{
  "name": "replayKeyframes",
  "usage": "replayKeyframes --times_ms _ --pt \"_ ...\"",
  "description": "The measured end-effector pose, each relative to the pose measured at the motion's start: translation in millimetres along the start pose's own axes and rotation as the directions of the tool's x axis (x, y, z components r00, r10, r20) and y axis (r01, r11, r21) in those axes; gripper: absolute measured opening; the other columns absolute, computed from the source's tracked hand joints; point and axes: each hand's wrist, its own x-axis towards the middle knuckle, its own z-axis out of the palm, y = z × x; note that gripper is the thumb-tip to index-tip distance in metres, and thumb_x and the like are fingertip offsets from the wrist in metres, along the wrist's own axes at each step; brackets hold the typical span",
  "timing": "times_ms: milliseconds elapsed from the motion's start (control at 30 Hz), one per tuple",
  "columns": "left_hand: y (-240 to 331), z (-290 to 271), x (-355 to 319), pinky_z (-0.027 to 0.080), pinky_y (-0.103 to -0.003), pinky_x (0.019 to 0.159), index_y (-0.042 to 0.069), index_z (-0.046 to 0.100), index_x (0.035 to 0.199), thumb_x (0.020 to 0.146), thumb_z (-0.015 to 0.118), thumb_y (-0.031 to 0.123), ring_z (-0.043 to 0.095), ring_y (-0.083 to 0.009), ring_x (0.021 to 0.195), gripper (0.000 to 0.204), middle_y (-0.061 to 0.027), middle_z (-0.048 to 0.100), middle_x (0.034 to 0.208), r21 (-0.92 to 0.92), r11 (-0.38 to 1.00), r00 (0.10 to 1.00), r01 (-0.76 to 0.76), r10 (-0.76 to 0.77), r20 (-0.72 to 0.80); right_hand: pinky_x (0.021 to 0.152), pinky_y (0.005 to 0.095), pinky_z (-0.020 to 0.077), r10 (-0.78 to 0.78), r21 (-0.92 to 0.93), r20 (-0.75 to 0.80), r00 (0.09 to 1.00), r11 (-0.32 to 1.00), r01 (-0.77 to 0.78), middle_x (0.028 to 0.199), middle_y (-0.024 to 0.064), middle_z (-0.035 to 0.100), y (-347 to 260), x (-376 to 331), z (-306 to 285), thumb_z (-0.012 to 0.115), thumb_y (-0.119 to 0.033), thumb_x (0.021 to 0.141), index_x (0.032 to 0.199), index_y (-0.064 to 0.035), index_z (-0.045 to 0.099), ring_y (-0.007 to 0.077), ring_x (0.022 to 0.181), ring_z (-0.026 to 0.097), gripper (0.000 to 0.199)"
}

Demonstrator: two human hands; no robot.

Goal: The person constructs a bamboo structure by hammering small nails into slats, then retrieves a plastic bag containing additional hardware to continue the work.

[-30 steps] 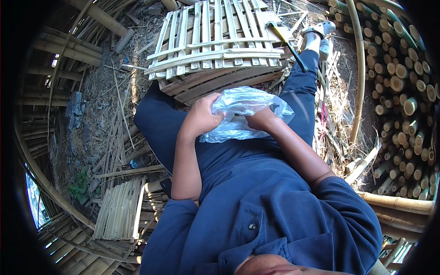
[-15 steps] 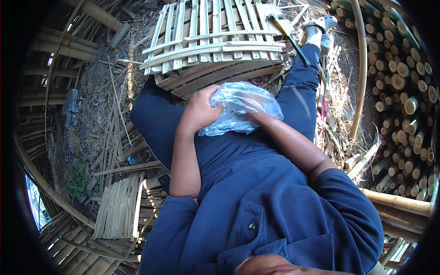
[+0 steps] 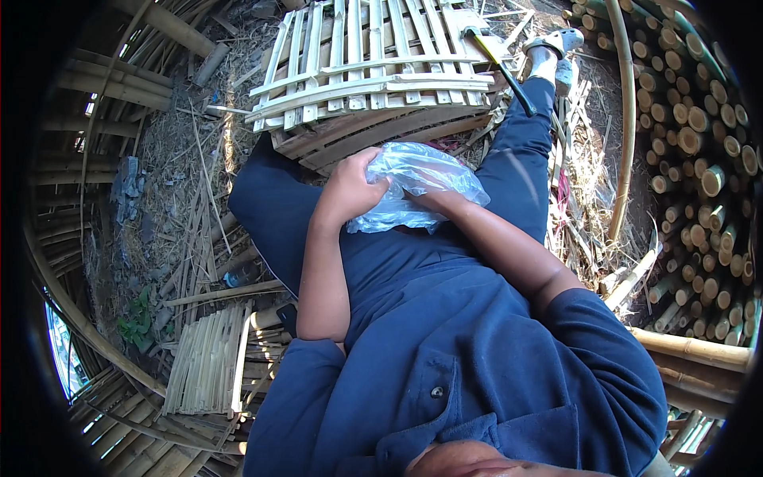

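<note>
A crumpled clear plastic bag (image 3: 417, 184) rests on my lap, above my dark blue trousers. My left hand (image 3: 350, 187) grips the bag's left side with curled fingers. My right hand (image 3: 429, 200) is tucked under or inside the bag and mostly hidden by the plastic. Whatever the bag holds cannot be seen. Just beyond my hands stands a slatted bamboo crate (image 3: 373, 79).
A hammer with a yellow and black handle (image 3: 499, 60) lies on the crate's right end. Stacked bamboo pole ends (image 3: 699, 143) fill the right side. A small panel of bamboo slats (image 3: 208, 362) lies at lower left among loose strips and debris.
My view has shifted slightly, so the crate sits a little higher in the picture. Both hands stay on the plastic bag, which has been bunched closer to my lap.
</note>
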Motion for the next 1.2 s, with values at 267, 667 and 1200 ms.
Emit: replayKeyframes --times_ms 267,667,1200 --pt "-18 7 4 0.053 -0.037 0.098 -0.003 0.067 0.130 0.086 0.077 0.013 0.074 -0.0295 0.109 0.048 -0.0191 0.076 0.116 0.077 0.995 0.996 -0.069 0.073 -0.049 0.112 0.0496 0.0440 -0.070 0.057 -0.074 0.995 0.996 0.075 0.145 0.0180 0.061 2 0 3 0.065 -0.021 0.096 0.143 -0.0130 0.062 0.0399 0.131 0.057 0.047" --pt "-17 0 5 0.051 -0.037 0.105 -0.006 0.066 0.134 0.086 0.078 0.016 0.071 -0.0297 0.119 0.054 -0.0214 0.074 0.127 0.008 1.000 0.997 -0.028 0.028 -0.069 0.122 0.0443 0.0368 0.204 0.635 0.177 0.963 0.724 -0.270 0.156 0.0150 0.054 -14 -1 -5 0.063 -0.004 0.094 0.153 -0.0116 0.055 0.0333 0.146 0.048 0.060" --pt "-20 4 10 0.052 -0.039 0.107 -0.003 0.066 0.133 0.084 0.075 0.009 0.070 -0.0338 0.124 0.051 -0.0237 0.072 0.129 -0.036 0.998 0.977 -0.050 0.041 -0.207 0.119 0.0437 0.0395 0.166 0.508 0.062 0.984 0.843 -0.175 0.152 0.0161 0.058 -8 8 3 0.061 -0.007 0.093 0.150 -0.0115 0.059 0.0344 0.142 0.052 0.057"
